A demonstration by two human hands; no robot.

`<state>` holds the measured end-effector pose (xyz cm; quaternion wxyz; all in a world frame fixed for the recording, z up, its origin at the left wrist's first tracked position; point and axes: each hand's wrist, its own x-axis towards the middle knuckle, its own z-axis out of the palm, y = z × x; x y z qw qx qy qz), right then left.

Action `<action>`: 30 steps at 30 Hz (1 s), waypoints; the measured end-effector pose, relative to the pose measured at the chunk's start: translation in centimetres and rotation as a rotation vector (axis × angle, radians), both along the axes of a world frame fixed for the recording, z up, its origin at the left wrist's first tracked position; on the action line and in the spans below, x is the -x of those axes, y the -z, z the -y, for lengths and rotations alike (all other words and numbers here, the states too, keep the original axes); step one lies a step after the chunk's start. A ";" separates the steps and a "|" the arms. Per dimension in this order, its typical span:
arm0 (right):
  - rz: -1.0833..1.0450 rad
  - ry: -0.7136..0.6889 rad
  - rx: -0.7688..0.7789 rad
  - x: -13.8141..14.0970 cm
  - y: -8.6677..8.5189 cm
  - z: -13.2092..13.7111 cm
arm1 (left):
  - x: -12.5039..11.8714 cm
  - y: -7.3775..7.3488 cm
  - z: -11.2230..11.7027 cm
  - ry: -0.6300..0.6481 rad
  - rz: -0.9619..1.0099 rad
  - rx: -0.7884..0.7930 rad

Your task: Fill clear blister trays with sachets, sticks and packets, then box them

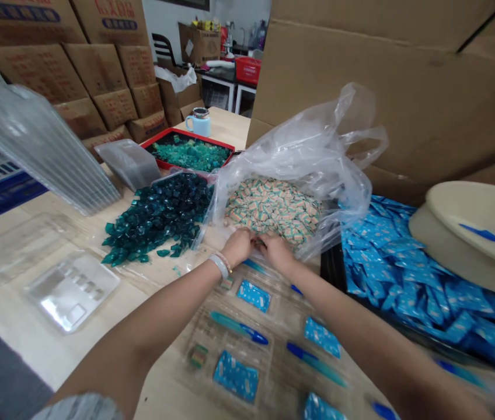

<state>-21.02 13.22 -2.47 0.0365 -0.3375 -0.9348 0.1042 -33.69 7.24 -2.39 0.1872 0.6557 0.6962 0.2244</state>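
Note:
My left hand (237,246) and my right hand (278,252) meet at the front edge of a clear plastic bag (317,146). Their fingertips rest among small beige-and-green sachets (271,210) heaped inside it; whether they hold any is hidden. A pile of dark teal pods (157,219) lies left of the bag. Under my forearms sits a clear blister tray (247,338) with blue printed sachets (254,295), blue-and-teal sticks (239,328) and small beige-and-green sachets (198,356) in its cells. A large heap of blue sachets (405,274) lies to the right.
A red-rimmed tray of green pods (188,150) and a pale blue mug (199,122) stand beyond. Stacked clear trays (37,146) lean at left, beside a clear scoop (129,163). A beige round lid (475,227) sits at right. Cardboard cartons (98,76) are stacked behind.

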 end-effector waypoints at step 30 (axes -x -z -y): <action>-0.694 0.387 0.877 -8.8 -5.7 3.1 | -6.0 -3.8 3.8 -0.005 0.674 -0.065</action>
